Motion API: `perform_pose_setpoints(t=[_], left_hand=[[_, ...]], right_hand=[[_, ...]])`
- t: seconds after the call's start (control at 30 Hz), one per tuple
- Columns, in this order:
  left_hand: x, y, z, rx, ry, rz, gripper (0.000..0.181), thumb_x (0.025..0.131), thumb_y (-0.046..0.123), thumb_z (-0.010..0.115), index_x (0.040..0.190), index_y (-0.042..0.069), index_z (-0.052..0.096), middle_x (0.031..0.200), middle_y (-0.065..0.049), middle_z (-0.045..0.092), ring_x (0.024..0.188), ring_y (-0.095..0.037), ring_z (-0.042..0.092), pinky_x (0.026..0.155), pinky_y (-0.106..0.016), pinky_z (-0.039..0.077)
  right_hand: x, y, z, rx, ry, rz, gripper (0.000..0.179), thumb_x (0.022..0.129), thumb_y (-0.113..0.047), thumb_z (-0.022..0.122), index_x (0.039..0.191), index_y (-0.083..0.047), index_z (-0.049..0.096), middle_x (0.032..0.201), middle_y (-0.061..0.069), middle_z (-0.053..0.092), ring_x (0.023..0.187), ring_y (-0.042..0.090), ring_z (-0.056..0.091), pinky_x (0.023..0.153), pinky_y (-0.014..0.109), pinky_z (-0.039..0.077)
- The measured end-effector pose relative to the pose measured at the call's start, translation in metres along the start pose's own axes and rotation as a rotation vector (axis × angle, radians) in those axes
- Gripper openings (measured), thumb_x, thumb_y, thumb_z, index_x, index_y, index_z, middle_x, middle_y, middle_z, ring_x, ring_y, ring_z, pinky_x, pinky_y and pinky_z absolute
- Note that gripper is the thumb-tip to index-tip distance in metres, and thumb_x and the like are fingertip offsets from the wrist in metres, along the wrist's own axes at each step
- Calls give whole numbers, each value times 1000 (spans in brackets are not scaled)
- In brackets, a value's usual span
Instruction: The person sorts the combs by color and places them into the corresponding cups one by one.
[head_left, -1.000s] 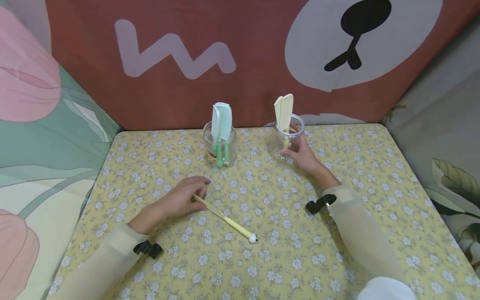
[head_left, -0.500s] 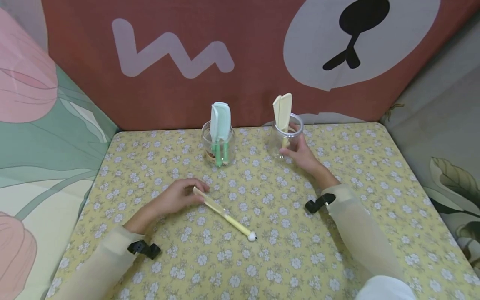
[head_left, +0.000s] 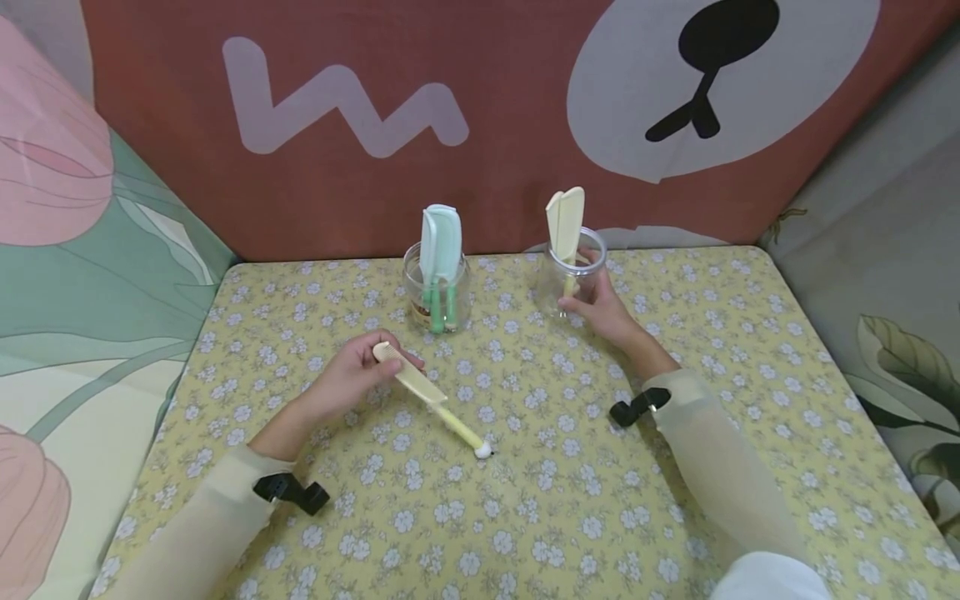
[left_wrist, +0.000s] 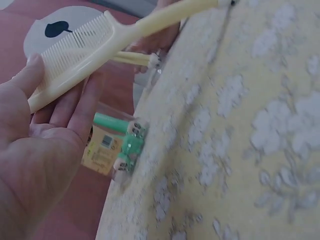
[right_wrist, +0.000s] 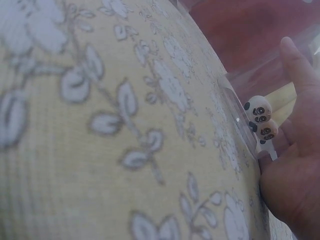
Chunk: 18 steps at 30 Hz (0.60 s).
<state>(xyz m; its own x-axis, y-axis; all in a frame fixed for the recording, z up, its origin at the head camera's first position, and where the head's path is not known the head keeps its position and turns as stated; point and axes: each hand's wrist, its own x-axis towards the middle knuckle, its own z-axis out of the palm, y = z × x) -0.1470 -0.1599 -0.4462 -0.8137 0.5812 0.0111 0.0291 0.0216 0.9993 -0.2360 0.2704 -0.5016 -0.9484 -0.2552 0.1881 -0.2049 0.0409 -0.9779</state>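
My left hand (head_left: 358, 372) pinches a cream comb (head_left: 411, 377) by its toothed end, thumb on one face and fingers behind. Its yellow handle slants down to the right and ends in a small white animal head with dark marks. In the left wrist view the teeth of the comb (left_wrist: 75, 47) show between thumb and fingers. My right hand (head_left: 606, 310) grips a clear jar (head_left: 551, 287) at the back right, thumb in front and fingers behind. Cream combs (head_left: 566, 223) stand in it, teeth ends up. Their panda-faced handle ends (right_wrist: 261, 117) rest near the jar's bottom in the right wrist view.
A second clear jar (head_left: 414, 279) stands at the back, left of the first, with mint-green combs (head_left: 442, 242) upright in it. A yellow flowered cloth (head_left: 540, 500) covers the table. A red-brown printed backdrop (head_left: 510, 167) rises behind the rear edge.
My left hand has raised the comb off the cloth and turned it, so its flat side now faces up. The comb has shifted up and left. My right hand stays on the jar.
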Motion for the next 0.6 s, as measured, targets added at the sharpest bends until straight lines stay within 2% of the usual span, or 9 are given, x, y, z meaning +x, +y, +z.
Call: perform_pose_setpoints(t=[0.13,0.37,0.47,0.6], left_hand=[[3,8,5,-42,54,-25,17,104,16,61,103,0,54,108,-2,76,109,-18,70,93,-31,56],[13,20,14,-28,130,-29,16,104,7,57,114,-6,57,105,-2,76,104,-15,71,93,-32,56],[17,23,17,4,148,4,26,105,8,55,121,-12,56,107,-6,75,102,-14,71,94,-31,56],[24,28,20,54,149,41,34,108,12,52,128,-16,51,108,-7,73,100,-13,69,93,-29,56]], right_hand=[[0,0,0,1,-8,-13,89,94,10,65,159,-20,14,159,19,34,135,40,43,97,25,49],[0,1,-1,6,-18,-27,87,94,12,64,158,-17,14,160,19,33,128,36,48,94,25,51],[0,2,-2,-7,-29,-33,86,95,8,65,158,-19,14,162,16,30,135,34,44,98,27,48],[0,2,-3,-23,-40,-36,85,96,6,65,158,-20,13,166,10,25,152,26,24,112,36,37]])
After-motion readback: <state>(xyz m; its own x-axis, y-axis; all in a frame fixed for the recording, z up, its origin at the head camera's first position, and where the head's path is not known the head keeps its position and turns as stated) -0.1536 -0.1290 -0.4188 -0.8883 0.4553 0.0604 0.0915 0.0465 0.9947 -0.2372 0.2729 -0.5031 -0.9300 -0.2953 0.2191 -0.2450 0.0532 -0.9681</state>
